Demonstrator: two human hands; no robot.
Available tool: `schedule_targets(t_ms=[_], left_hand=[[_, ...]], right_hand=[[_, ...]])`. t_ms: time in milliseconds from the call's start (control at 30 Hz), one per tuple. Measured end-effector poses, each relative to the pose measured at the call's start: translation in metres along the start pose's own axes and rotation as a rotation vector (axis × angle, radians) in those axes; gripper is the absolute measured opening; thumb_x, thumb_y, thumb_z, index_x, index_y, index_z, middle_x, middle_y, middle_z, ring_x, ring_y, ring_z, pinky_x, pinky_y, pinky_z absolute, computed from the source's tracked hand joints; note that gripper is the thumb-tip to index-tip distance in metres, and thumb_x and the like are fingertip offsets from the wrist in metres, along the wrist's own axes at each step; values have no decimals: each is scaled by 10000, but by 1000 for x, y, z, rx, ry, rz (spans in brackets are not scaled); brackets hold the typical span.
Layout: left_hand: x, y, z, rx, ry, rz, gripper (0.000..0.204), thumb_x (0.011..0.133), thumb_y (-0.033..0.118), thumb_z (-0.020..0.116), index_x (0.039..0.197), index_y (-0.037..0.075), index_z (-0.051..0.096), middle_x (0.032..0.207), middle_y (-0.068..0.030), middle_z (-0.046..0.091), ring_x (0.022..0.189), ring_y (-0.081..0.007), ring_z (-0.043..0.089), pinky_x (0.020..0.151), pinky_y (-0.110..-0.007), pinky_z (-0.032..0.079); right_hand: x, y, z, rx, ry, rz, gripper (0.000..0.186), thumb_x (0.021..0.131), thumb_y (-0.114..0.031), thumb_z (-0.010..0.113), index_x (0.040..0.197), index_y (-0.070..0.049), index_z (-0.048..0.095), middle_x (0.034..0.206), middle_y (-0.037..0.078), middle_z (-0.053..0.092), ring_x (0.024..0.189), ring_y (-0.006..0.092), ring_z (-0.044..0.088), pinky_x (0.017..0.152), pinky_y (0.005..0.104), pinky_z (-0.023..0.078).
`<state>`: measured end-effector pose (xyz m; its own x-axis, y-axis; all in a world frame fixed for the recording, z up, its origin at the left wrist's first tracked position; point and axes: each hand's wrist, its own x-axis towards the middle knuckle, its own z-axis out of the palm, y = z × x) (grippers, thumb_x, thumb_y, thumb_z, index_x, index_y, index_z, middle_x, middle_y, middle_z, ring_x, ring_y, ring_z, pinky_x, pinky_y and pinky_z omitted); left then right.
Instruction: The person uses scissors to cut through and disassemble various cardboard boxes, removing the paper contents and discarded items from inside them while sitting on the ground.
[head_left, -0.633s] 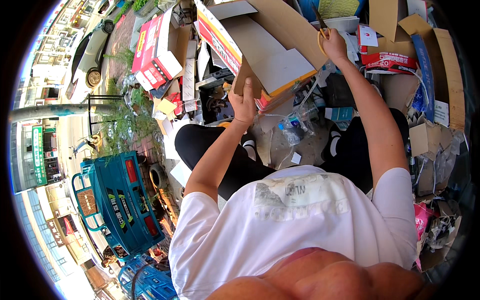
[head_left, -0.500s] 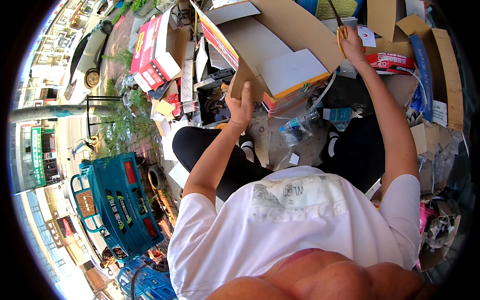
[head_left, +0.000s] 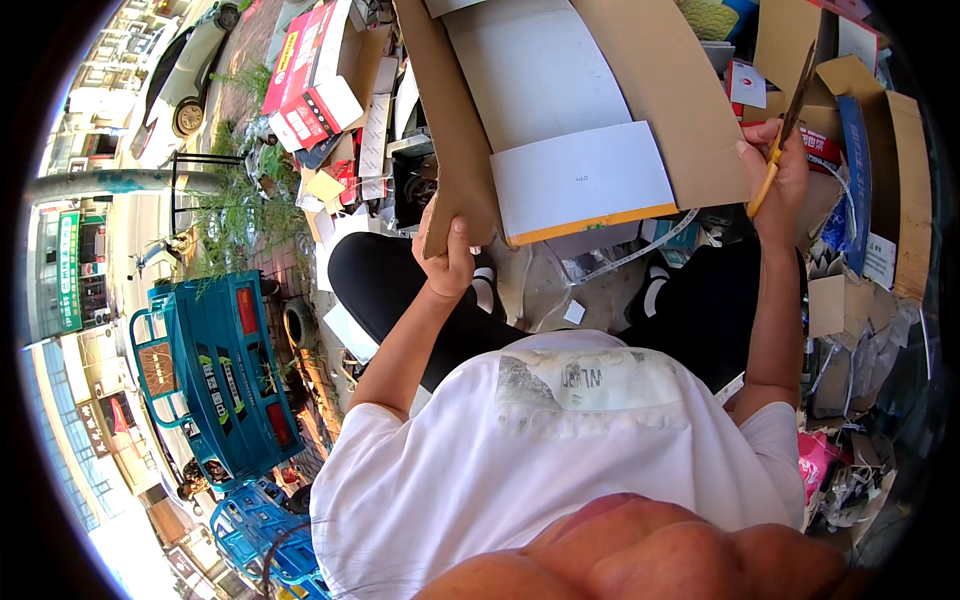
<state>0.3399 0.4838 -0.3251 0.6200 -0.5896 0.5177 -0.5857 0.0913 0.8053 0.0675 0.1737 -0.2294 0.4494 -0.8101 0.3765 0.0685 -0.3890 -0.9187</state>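
My left hand (head_left: 450, 255) grips the near corner of a large flattened brown cardboard box (head_left: 640, 80) and holds it up in front of me. White sheets with a yellow edge (head_left: 580, 185) lie against its face. My right hand (head_left: 775, 175) is closed on the yellow handle of a pair of scissors (head_left: 785, 125), whose blades point up along the cardboard's right edge. My legs in black trousers (head_left: 380, 290) spread out below the box.
Piles of flattened cartons surround me: red and white boxes (head_left: 310, 70) at the upper left, brown ones (head_left: 890, 170) at the right. Clear plastic wrap (head_left: 540, 285) lies between my feet. A blue cart (head_left: 215, 370) and a parked car (head_left: 185, 85) stand at the left.
The cardboard box has come closer and higher. My left hand shifted from its side to gripping the near corner. My right hand with the scissors moved right, along the box's edge.
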Motion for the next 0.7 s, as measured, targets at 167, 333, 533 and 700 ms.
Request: schedule_targets(t_ms=[167,333,533,700], left_hand=[[-17,6,-2,13,-51,93,346,956,84,534,1251,-88,591,1263,-231,626,1094,-312,656,942,-355,499],[-28,10,38,-181,93,-221,305,1026,149,519,1255,-40,586,1134,-87,649,981,-152,617,822,-284,485],[-34,-7,69,-475,113,-694,383,1047,309,517,1319,40,547,1231,-35,590,1069,-147,588,849,-321,538],[-36,-5,69,-615,143,-927,445,1033,339,531,1372,54,491,1297,-76,561,1149,-205,586,961,-377,520]], right_hand=[[-2,-18,-16,-40,41,-102,206,892,26,622,1038,-60,504,962,64,641,900,103,597,876,252,462],[4,0,-23,-53,5,-28,201,900,3,628,1049,-52,505,969,75,647,906,110,599,870,259,469],[17,54,-3,-506,-75,141,224,880,-12,641,1068,-17,519,986,112,669,911,208,679,811,315,526],[2,83,19,-808,-162,82,329,828,-106,729,1053,16,521,998,187,679,903,375,696,786,421,554]])
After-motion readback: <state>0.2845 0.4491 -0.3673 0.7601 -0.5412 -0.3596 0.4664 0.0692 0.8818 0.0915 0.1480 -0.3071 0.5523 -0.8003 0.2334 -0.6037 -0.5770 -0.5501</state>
